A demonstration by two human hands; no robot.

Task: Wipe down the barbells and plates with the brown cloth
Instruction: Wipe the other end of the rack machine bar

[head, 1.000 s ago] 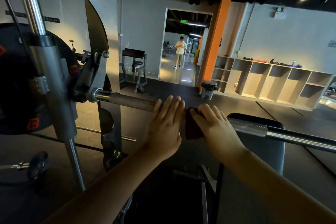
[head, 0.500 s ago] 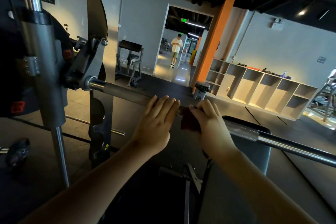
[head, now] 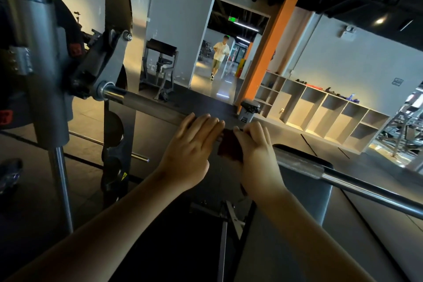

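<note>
Fingers (head: 207,121) of left hand (head: 190,151) lay straight on the long chrome steel barbell (head: 148,101), right hand (head: 258,158) fingers (head: 251,129) curled, clamping the small dark brown cloth (head: 229,147) onto it beside the knurl (head: 299,166); neither had shifted along it in a second, so wipe looked stalled.

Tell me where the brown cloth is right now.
Head view, centre: the brown cloth lies on the barbell under the right hand, the left hand resting just to its left.
</note>
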